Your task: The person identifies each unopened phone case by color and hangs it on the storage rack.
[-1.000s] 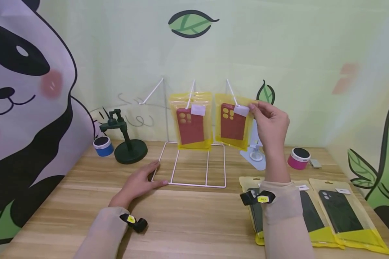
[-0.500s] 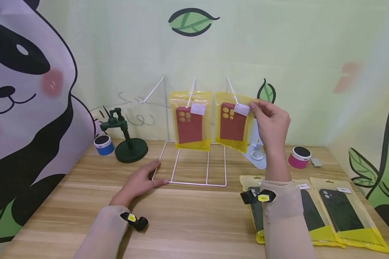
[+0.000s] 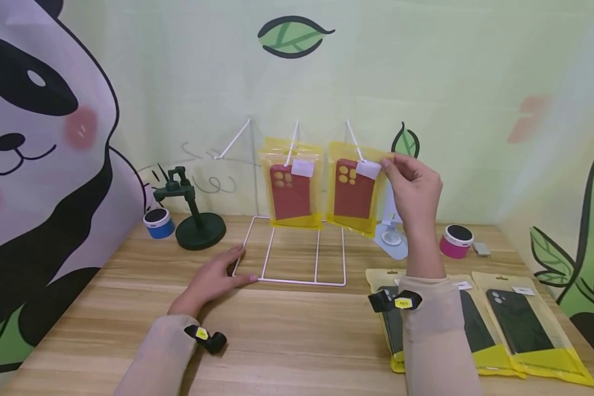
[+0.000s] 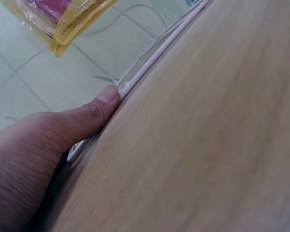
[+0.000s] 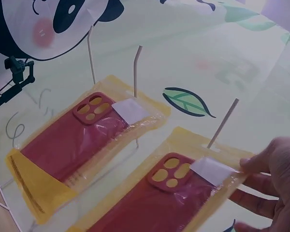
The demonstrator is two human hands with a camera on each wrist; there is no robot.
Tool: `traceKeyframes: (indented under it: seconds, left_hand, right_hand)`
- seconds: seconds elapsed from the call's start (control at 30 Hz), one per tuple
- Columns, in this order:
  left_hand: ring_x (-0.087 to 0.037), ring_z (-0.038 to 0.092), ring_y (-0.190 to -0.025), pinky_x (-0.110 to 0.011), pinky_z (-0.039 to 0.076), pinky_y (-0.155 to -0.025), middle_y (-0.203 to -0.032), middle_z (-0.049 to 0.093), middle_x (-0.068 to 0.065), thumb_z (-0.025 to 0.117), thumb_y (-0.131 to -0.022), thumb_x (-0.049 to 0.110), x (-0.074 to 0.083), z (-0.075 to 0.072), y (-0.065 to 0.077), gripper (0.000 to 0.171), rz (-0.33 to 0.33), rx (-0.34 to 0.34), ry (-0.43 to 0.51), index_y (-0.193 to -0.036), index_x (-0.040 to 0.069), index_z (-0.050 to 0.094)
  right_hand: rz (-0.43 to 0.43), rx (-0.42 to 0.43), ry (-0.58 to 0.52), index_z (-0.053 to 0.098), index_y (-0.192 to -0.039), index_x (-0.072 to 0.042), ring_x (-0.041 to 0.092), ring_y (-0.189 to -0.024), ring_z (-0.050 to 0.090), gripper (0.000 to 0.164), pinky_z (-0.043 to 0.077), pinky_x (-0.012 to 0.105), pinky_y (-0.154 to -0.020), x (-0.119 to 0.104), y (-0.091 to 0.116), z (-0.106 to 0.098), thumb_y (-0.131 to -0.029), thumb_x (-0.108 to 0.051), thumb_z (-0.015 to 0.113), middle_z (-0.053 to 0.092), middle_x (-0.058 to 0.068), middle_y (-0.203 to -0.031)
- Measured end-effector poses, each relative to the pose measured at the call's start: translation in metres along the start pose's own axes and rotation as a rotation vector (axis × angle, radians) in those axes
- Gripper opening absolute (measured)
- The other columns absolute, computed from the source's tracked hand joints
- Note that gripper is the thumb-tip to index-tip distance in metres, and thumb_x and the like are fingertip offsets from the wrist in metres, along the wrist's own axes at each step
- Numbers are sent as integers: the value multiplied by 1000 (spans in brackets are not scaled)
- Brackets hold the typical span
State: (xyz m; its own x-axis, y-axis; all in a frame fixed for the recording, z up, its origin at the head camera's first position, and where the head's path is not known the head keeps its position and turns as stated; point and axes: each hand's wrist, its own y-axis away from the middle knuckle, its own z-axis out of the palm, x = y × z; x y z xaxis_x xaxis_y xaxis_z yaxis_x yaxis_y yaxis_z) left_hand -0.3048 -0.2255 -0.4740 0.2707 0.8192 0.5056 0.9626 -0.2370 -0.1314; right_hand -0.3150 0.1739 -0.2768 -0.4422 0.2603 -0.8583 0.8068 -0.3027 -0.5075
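In the head view, my right hand [image 3: 416,184] pinches the upper right edge of a yellow-edged clear bag with a red phone case [image 3: 352,192] inside. A white prong passes at this bag's top hole, its tip showing in front. Another bagged red phone case [image 3: 292,192] hangs on the middle prong, with more yellow film behind its top. My left hand [image 3: 213,278] rests at the front left corner of the white wire rack [image 3: 304,284]. In the left wrist view, its thumb [image 4: 94,113] lies straight along the front bar; its other fingers are hidden there.
Several bagged black phone cases [image 3: 520,322] lie at the right, partly under my right forearm. A dark green stand [image 3: 200,228] and blue speaker [image 3: 158,223] are at the left. A pink speaker [image 3: 456,242] and light blue stand [image 3: 391,242] stand at the back right. The left prong [image 3: 232,140] holds nothing.
The bag in my right hand has shifted slightly left at its lower end. The middle bag has swung a little, showing more yellow film behind it. Both hands stay in place.
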Motion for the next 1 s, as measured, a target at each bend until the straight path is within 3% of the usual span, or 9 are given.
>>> traceKeyframes:
  seconds: [0.07, 0.2, 0.33, 0.5, 0.63, 0.73, 0.83, 1.0]
  left_hand:
    - [-32, 31, -148, -55, 27, -117, -162, 34, -7, 68, -80, 73, 1, 0, 0, 100, -1, 0, 6, -154, 12, 42]
    - [-32, 31, -148, -55, 28, -117, -161, 35, -8, 69, -80, 71, 2, 1, -1, 99, 8, 5, 18, -154, 11, 41]
    - [-34, 32, -147, -56, 28, -117, -161, 36, -10, 69, -82, 69, 1, 1, -2, 98, 18, 16, 12, -154, 9, 42]
    - [-34, 32, -147, -56, 28, -117, -160, 36, -9, 69, -81, 71, -3, 2, -1, 98, 14, 17, 14, -154, 10, 42]
    - [-34, 32, -147, -56, 28, -117, -161, 36, -9, 68, -80, 73, -5, 2, -1, 100, 13, 16, 11, -154, 10, 42]
    - [-35, 32, -147, -57, 27, -117, -161, 36, -10, 68, -80, 72, -5, 0, -1, 100, 18, 17, 13, -154, 10, 42]
    - [-35, 32, -147, -57, 28, -117, -161, 36, -11, 68, -81, 71, -4, 0, -2, 99, 25, 21, 13, -154, 9, 42]
    - [-35, 32, -147, -57, 28, -116, -161, 35, -10, 68, -81, 71, -2, 2, -2, 99, 29, 17, 20, -154, 9, 41]
  right_hand:
    - [-10, -41, 28, 75, -119, -15, 12, -104, 67, 35, 51, 32, -96, 0, 0, -4, -92, -38, 73, 74, 3, -112]
    - [-19, -177, 110, 66, -132, -20, 16, -124, 57, 46, 39, 50, -105, 1, 1, -16, -95, -46, 67, 67, 2, -128]
    - [-69, -312, 239, 59, -138, -16, 26, -139, 42, 52, 29, 63, -111, 10, 5, -32, -96, -47, 64, 55, 6, -144]
    - [-186, -448, 420, 55, -144, -9, 36, -141, 39, 55, 30, 65, -110, 40, 14, -58, -99, -40, 62, 49, 13, -150]
    - [-139, -606, 483, 45, -152, -9, 40, -133, 49, 60, 41, 65, -102, 75, 29, -81, -102, -39, 59, 54, 17, -145]
    - [-85, -746, 509, 50, -146, -2, 43, -126, 54, 56, 47, 63, -97, 106, 41, -97, -102, -35, 61, 59, 20, -138]
    - [-83, -862, 568, 56, -138, 3, 44, -123, 56, 56, 48, 61, -97, 136, 49, -109, -97, -32, 68, 61, 22, -134]
    - [-55, -899, 636, 60, -135, 1, 43, -125, 52, 64, 44, 61, -101, 163, 55, -116, -90, -41, 75, 58, 23, -135]
